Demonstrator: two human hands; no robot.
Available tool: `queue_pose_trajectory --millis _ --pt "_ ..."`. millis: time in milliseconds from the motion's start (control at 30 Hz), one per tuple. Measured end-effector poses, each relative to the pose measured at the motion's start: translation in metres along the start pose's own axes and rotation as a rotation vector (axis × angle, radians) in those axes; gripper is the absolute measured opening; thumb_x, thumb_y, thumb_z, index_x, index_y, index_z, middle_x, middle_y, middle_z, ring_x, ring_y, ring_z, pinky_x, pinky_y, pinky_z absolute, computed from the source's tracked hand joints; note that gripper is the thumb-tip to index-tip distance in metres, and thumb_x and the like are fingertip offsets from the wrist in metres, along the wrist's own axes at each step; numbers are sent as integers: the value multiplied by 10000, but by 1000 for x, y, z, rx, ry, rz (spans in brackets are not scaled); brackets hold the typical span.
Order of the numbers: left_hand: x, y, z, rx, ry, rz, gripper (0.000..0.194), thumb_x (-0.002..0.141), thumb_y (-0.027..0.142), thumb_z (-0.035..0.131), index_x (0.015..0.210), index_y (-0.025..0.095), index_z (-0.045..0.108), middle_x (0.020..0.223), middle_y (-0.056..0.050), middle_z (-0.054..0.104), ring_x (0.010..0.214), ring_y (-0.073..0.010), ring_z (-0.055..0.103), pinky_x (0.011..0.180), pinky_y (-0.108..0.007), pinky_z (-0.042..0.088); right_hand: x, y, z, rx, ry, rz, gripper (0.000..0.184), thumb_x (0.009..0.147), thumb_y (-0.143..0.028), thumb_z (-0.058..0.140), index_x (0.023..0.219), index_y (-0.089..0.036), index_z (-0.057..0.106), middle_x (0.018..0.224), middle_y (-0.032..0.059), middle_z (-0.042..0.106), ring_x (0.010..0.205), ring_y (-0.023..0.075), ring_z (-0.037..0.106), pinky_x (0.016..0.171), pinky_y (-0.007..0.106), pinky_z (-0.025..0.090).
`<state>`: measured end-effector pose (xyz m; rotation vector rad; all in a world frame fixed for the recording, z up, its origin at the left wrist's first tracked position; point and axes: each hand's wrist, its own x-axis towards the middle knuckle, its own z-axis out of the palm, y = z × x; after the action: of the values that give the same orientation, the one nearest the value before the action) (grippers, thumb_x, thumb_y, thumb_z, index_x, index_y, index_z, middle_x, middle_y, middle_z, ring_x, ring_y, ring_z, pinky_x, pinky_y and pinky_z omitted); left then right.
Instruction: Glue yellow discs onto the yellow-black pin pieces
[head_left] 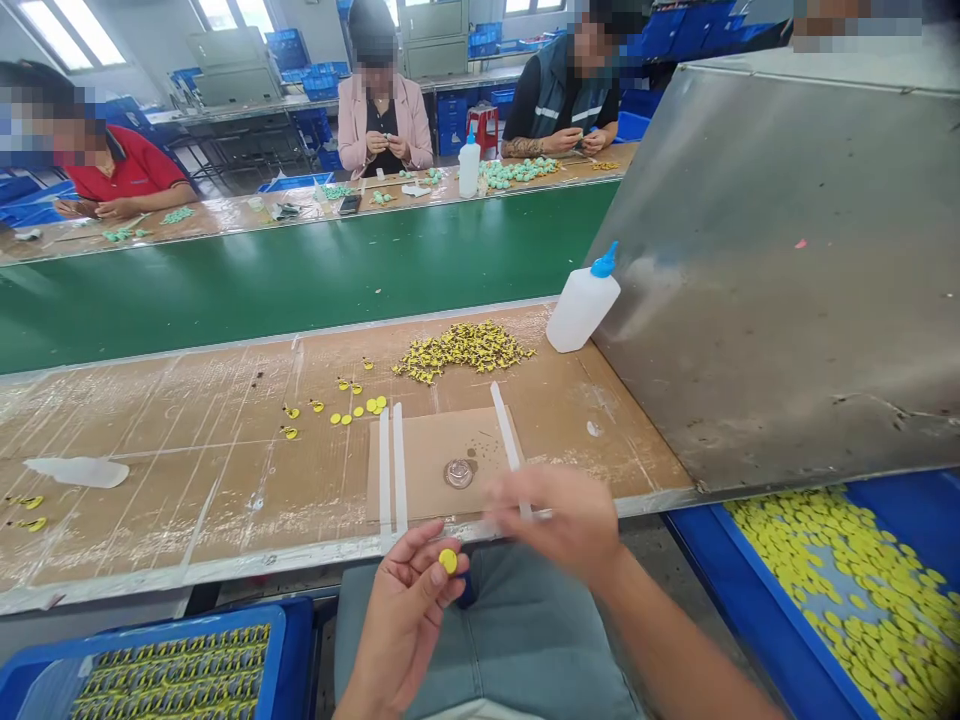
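Yellow disc sat pinched between the thumb and fingertips of the left hand, held just past the worktop's front edge, above the person's lap. That hand was half closed and had hold of nothing else. The right hand hung near it, fingers loosely curled at the lower end of a white plastic strip; whether it gripped the strip could not be told.

Ahead of the hands, a brown card sheet lay on the worktop, with two more white strips along its left side and a round, glossy blob of what looked like glue near its middle. Farther on were scattered loose yellow discs and a heap of small yellow-and-black moulded pieces. A white squeeze bottle with a blue nozzle stood just beside a tilted steel sheet. A blue tray of yellow discs sat low on the right, and a blue crate of yellow-and-black pieces low on the left. Beyond a green belt, co-workers handled green pieces.
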<state>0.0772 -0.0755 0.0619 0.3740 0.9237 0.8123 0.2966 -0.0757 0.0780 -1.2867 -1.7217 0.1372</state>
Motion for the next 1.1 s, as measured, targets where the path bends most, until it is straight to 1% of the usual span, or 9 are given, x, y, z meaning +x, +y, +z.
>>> queue_pose_trajectory --millis 33,100,200,300,467,633,767,933,1100 --pt "0 2 0 1 26 19 504 594 187 933 1056 175 734 897 -61 776 729 -161 750 604 -190 596 11 18 2 -97 31 192 143 914 -380 685 929 -247 735 841 31 780 730 178 732 723 287 576" --pt "1 7 -2 0 58 51 501 600 188 929 1064 185 740 934 -54 773 707 -143 746 574 -170 592 35 59 9 -267 -24 481 213 912 -383 669 1036 -220 727 862 39 771 708 185 713 690 297 561" --pt "2 9 -8 -20 99 104 462 611 194 925 1040 201 754 983 -51 771 738 -134 748 587 -155 595 68 116 25 -327 -72 501 203 848 -242 717 1033 -162 735 972 83 757 828 222 703 818 344 540" --pt "3 9 -16 -26 134 138 378 620 196 920 967 181 771 992 -61 771 765 -139 744 600 -165 603 86 147 39 -364 -108 479 240 850 -268 717 1048 -138 749 1021 127 725 953 261 668 883 371 510" --pt "6 13 -23 -51 185 156 353 583 193 935 899 148 784 939 -71 778 739 -131 735 638 -174 620 82 155 42 -374 -163 444 246 905 -328 658 1047 -165 774 1024 131 680 948 252 639 869 355 494" --pt "13 19 -23 -75 182 143 366 556 188 948 885 146 793 929 -76 787 722 -130 745 675 -171 628 76 153 20 -304 -272 409 207 845 -325 728 996 -200 795 936 75 709 835 199 649 777 293 502" --pt "18 19 -21 -76 145 136 348 570 187 942 884 151 794 904 -68 786 709 -131 744 649 -168 626 78 149 6 -288 -272 490 232 920 -287 619 1059 -185 774 885 48 759 713 166 666 677 263 505" --pt "19 13 -18 -79 130 142 323 593 195 933 883 169 796 912 -63 791 749 -150 757 633 -168 624 82 143 13 -356 -245 556 205 895 -332 661 955 -175 779 896 66 773 790 207 693 704 287 493" --pt "18 13 -18 -90 168 154 342 574 190 941 883 161 796 935 -69 794 781 -151 760 652 -159 623 96 147 21 -394 -340 595 236 772 -376 802 888 -171 787 835 58 771 759 207 694 659 274 480"
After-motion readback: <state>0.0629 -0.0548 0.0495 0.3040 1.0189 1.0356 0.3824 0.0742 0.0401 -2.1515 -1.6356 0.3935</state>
